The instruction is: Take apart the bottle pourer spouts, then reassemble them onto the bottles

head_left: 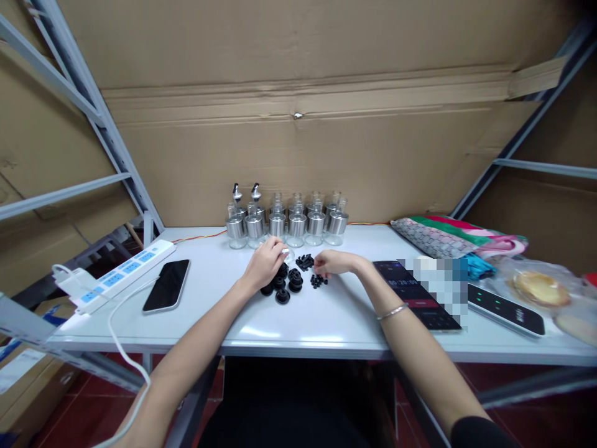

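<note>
My left hand (pixel 267 264) is closed above the pile of black ringed stoppers (pixel 295 280). At its fingertips shows a small whitish, partly clear thing (pixel 286 251), too small to name. My right hand (pixel 332 262) reaches down to the table with its fingertips pinched together. Close under those fingers lies a cluster of small black pieces (pixel 319 281). Between my hands is another heap of longer black pieces (pixel 305 261). What my right fingers pinch, if anything, is hidden. Beyond my hands stand several glass bottles with metal bands (pixel 297 226); two at the back left carry metal pourers (pixel 255 191).
A phone (pixel 166 286) and a white power strip (pixel 125 274) lie at left, with a white cable crossing my left forearm. On the right are a tablet showing a timer (pixel 415 295), a black-faced device (pixel 506 309), a colourful cloth bag (pixel 461 236) and wrapped food (pixel 538 289). Cardboard (pixel 298 155) walls the back.
</note>
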Demonstrator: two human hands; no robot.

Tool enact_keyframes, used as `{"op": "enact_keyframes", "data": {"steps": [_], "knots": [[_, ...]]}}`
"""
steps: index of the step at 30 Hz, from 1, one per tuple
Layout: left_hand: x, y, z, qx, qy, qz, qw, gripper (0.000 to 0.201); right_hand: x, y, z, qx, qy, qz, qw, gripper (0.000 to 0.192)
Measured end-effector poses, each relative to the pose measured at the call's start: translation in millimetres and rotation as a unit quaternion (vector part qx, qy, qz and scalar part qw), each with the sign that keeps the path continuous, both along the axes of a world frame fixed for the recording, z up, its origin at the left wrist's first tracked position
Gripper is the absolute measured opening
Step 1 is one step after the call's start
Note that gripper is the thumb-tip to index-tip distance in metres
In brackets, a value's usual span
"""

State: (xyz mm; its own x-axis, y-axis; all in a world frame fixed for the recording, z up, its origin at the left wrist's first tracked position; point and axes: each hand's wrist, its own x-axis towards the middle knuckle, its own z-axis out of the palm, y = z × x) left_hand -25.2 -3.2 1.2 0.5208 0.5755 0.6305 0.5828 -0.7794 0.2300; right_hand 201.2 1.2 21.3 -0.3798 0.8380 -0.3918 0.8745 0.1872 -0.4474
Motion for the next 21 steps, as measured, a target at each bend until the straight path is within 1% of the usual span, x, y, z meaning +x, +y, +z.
{"op": "enact_keyframes", "data": {"steps": [7, 12, 18, 21], "knots": [[0, -1, 0.9, -0.006, 0.001, -0.002, 1.000, 0.020, -5, -3, 3.5, 0.001, 0.009, 0.008, 1.000, 0.015], [0, -1, 1.2, -0.006, -0.003, -0.005, 1.000, 0.019, 0, -2, 3.8, 0.005, 0.017, 0.004, 1.000, 0.014], [0, 1, -0.1, -0.005, 0.000, -0.007, 1.000, 0.020, 5, 4, -2.2, 0.005, 0.049, 0.032, 0.998, 0.025], [0, 1, -0.4, -0.005, -0.001, -0.007, 1.000, 0.020, 4, 7, -6.5, -0.002, 0.064, 0.037, 0.997, 0.025]]}}
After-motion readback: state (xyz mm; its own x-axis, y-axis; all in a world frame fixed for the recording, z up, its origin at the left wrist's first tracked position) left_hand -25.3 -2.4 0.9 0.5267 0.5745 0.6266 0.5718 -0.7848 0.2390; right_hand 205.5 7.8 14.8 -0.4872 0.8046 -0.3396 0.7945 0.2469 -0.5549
